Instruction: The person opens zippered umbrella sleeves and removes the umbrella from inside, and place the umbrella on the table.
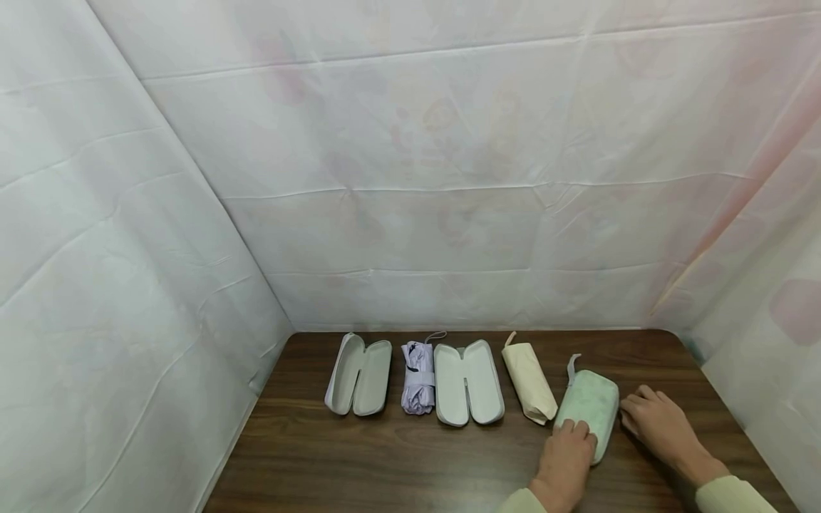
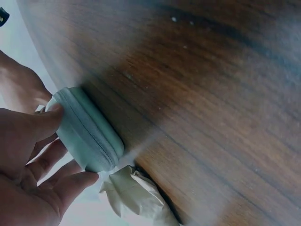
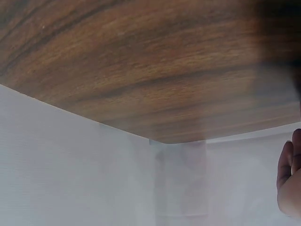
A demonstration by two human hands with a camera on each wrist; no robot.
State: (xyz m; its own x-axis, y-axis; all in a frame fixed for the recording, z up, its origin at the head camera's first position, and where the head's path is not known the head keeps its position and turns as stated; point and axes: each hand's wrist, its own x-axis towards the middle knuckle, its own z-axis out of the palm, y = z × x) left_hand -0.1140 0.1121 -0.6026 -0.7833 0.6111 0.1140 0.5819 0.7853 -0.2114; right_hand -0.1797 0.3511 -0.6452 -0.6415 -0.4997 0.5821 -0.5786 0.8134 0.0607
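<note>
A pale green zip case (image 1: 586, 402) with a grey strap lies at the right of the table, its zipper side showing in the left wrist view. My left hand (image 1: 566, 456) grips its near end, with the thumb on one side and the fingers on the other. Beside the case's right edge is my right hand (image 1: 661, 427), its fingers bent towards the case. Whether those fingertips pinch anything is hidden. Only part of the right hand (image 3: 290, 174) shows in the right wrist view. A cream folded umbrella in a sleeve (image 1: 529, 381) lies just left of the green case.
Farther left are a case with a white lining (image 1: 454, 388), spread wide, a folded lavender umbrella (image 1: 420, 381) with a strap, and another spread case with a grey lining (image 1: 372, 381). White cloth walls (image 1: 410, 235) border the brown wooden table (image 1: 359, 463).
</note>
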